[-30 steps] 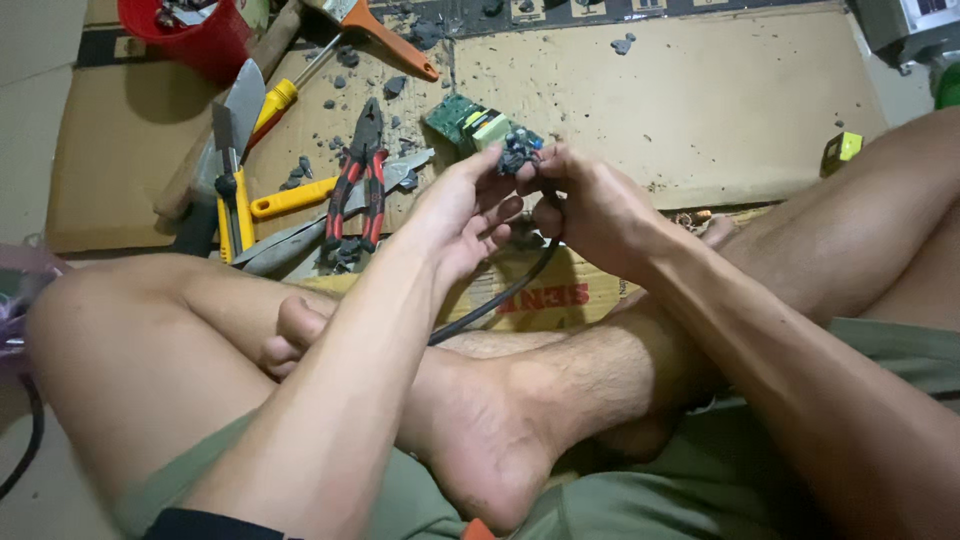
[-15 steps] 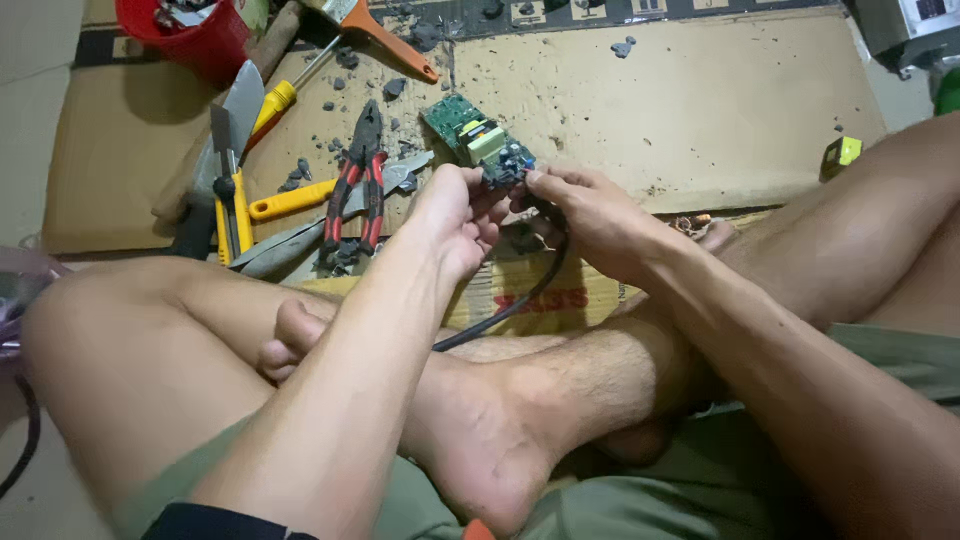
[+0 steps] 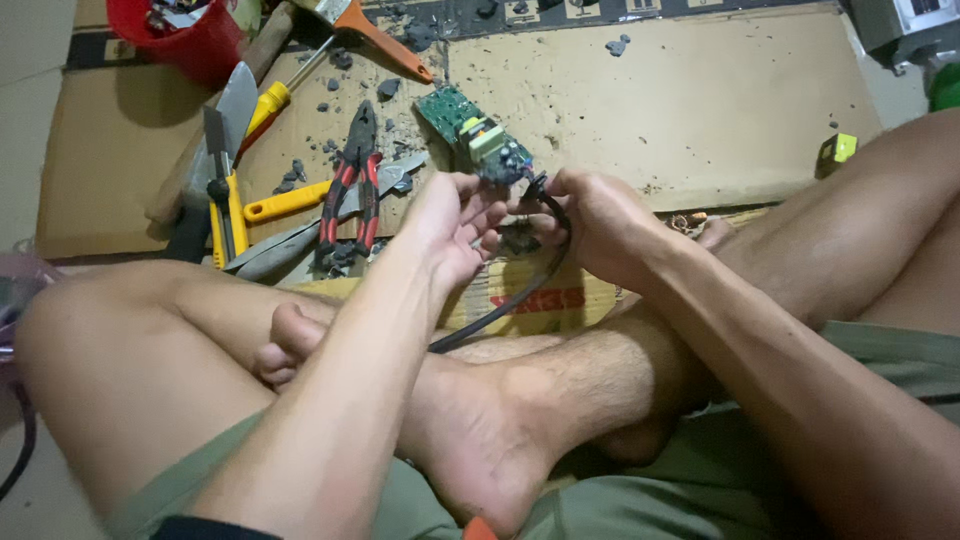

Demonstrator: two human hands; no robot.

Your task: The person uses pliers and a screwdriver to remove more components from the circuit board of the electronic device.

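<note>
A green circuit board point(image 3: 470, 128) with a yellow part on it is held up over the cardboard. My left hand point(image 3: 455, 222) pinches its near end with thumb and fingers. My right hand point(image 3: 592, 222) grips the black cable point(image 3: 500, 300) where it joins the board; the cable runs down across my crossed legs. Both hands are close together, fingertips almost touching.
Red-handled pliers point(image 3: 352, 190), yellow-handled tools point(image 3: 232, 205), a scraper with an orange handle point(image 3: 375, 35) and a red bucket point(image 3: 190, 40) lie on the cardboard sheet point(image 3: 720, 110) at the upper left, among grey debris. A small yellow-green block point(image 3: 836, 150) sits at the right.
The board has swung out from between my hands so that it sticks up and left. My hands have shifted a little to the right, still holding board and cable.
</note>
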